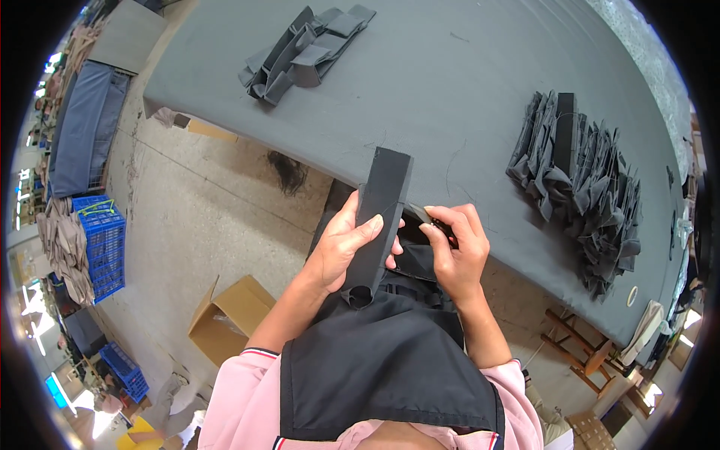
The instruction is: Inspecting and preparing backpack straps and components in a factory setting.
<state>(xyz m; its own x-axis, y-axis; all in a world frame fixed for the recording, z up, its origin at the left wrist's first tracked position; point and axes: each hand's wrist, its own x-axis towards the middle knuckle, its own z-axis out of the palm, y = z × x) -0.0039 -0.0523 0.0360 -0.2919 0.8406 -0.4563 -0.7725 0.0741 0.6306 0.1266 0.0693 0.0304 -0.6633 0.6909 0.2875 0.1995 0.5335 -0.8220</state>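
My left hand (345, 244) is closed around a long, flat black fabric piece (382, 191), with the thumb lying on its face. The piece is held tilted over the table's near edge, and its lower end curls into an open loop. Just to its right, my right hand (459, 244) is closed on small thread snips (417, 213). Their grey blade points at the fabric's right edge, and a dark handle partly shows between the fingers. A loose thread runs across the fabric near the blade. Whether the blade touches the fabric, I cannot tell.
On the grey-covered table (420, 82) lie a small pile of folded dark fabric pieces (307, 52) and a larger bunch (577, 187) to the right. Loose threads are scattered about. An open cardboard box (251, 300), blue crates (101, 247) and a wooden stool (577, 349) stand below.
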